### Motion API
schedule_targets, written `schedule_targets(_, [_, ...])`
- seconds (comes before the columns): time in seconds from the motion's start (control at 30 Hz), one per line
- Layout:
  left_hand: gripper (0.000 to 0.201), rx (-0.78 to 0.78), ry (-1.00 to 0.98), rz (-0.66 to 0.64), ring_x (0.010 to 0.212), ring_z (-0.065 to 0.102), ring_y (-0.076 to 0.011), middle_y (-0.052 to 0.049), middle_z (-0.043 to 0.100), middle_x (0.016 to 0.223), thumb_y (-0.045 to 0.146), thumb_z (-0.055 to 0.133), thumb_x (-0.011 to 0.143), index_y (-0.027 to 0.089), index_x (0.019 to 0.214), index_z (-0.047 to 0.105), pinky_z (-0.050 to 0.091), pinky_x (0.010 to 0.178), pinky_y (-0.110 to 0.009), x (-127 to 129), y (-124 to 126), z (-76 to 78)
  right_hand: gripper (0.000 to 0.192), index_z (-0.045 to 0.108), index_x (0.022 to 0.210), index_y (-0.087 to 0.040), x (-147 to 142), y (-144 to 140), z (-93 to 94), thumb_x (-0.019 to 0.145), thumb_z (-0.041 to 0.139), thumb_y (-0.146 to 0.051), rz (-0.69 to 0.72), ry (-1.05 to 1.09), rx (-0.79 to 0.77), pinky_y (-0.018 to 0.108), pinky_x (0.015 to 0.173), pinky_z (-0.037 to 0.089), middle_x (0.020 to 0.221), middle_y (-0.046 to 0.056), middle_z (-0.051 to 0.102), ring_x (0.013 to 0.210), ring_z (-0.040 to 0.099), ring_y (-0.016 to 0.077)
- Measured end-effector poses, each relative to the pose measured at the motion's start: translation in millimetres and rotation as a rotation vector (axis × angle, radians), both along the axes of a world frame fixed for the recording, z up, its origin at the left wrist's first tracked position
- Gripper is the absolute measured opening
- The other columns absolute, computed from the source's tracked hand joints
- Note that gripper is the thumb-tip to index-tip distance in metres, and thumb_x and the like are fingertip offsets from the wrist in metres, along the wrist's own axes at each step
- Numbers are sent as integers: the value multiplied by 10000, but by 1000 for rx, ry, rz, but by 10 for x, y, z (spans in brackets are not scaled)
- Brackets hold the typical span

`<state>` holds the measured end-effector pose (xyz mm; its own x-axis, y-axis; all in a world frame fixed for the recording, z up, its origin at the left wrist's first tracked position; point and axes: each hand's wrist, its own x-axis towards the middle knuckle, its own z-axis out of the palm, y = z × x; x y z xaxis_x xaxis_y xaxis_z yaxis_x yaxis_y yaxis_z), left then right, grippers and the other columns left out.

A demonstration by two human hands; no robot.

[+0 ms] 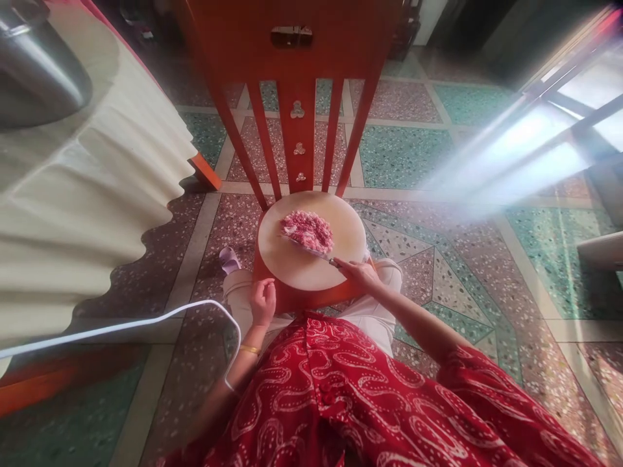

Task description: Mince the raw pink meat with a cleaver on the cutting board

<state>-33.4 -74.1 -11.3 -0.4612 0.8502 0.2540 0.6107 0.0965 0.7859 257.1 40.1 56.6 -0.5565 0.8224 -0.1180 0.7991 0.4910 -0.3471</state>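
A heap of minced meat (307, 231), pink with pale bits, lies on a round, pale cutting board (311, 275). The board rests on the seat of a red-brown wooden chair (292, 299). My right hand (361, 275) is closed round the handle of a knife (335, 262) at the board's right front. Its blade shows only as a thin line along the near edge of the meat. At the front left rim of the board, my left hand (263, 301) is loosely curled, with no object visible in its fingers.
The chair's slatted back (296, 130) rises behind the board. To the left stands a table with a cream cloth (97, 194), bearing a metal container (41, 71). A white cable (160, 316) runs in from the left to my left arm. A purple slipper (229, 259) shows on the terrazzo floor.
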Motion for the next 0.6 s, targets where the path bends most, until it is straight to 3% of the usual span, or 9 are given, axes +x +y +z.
schedule_targets(0.07, [199, 25, 59, -78, 799, 594, -159, -49, 649, 825, 278, 443, 855, 178, 863, 614, 473, 772, -298, 89, 115, 29, 405, 530, 1300, -259, -81, 95, 23, 929, 402, -360, -117, 195, -77, 207, 619, 442, 848, 40, 685, 713, 626, 141])
schedule_targets(0.2, [181, 70, 155, -243, 781, 591, -165, -52, 652, 802, 257, 452, 851, 181, 836, 616, 463, 769, -308, 260, 357, 30, 435, 488, 1326, -247, -253, 245, 99, 937, 330, -361, -391, 420, -416, 164, 408, 375, 557, -45, 540, 403, 466, 68])
schedule_targets(0.27, [176, 77, 167, -296, 764, 590, -166, -49, 651, 791, 240, 448, 847, 181, 836, 613, 464, 764, -313, 326, 455, -5, 452, 439, 1357, -252, -313, 272, 201, 939, 300, -354, -459, 497, -571, 148, 344, 327, 511, -74, 468, 334, 396, 51])
schedule_targets(0.33, [169, 90, 168, -323, 771, 590, -168, -51, 652, 806, 224, 448, 843, 180, 852, 611, 468, 768, -318, 376, 529, -53, 471, 412, 1374, -239, -353, 262, 376, 931, 314, -362, -468, 559, -603, 144, 327, 319, 502, -83, 445, 319, 381, 49])
schedule_targets(0.4, [166, 111, 165, -340, 781, 590, -171, -54, 651, 817, 213, 447, 843, 183, 866, 609, 471, 765, -316, 411, 579, -103, 503, 382, 1397, -222, -387, 233, 601, 920, 347, -380, -437, 602, -470, 156, 364, 371, 528, -71, 490, 350, 417, 57])
schedule_targets(0.5, [162, 130, 168, -353, 756, 585, -172, -52, 644, 785, 208, 446, 846, 189, 848, 607, 473, 746, -315, 438, 617, -163, 536, 337, 1426, -219, -479, 193, 855, 915, 376, -376, -324, 641, -61, 227, 599, 507, 803, 20, 664, 611, 602, 113])
schedule_targets(0.57, [159, 131, 166, -348, 739, 581, -173, -51, 640, 767, 211, 448, 845, 189, 836, 606, 473, 737, -319, 440, 622, -187, 526, 319, 1436, -218, -572, 177, 844, 928, 349, -347, -255, 622, 156, 274, 781, 503, 1076, 77, 656, 876, 635, 163])
schedule_targets(0.6, [159, 128, 162, -344, 741, 581, -173, -52, 640, 771, 213, 449, 843, 187, 840, 606, 474, 739, -321, 436, 620, -192, 517, 314, 1439, -221, -621, 170, 782, 934, 330, -328, -229, 578, 194, 283, 823, 491, 1155, 86, 631, 952, 625, 175])
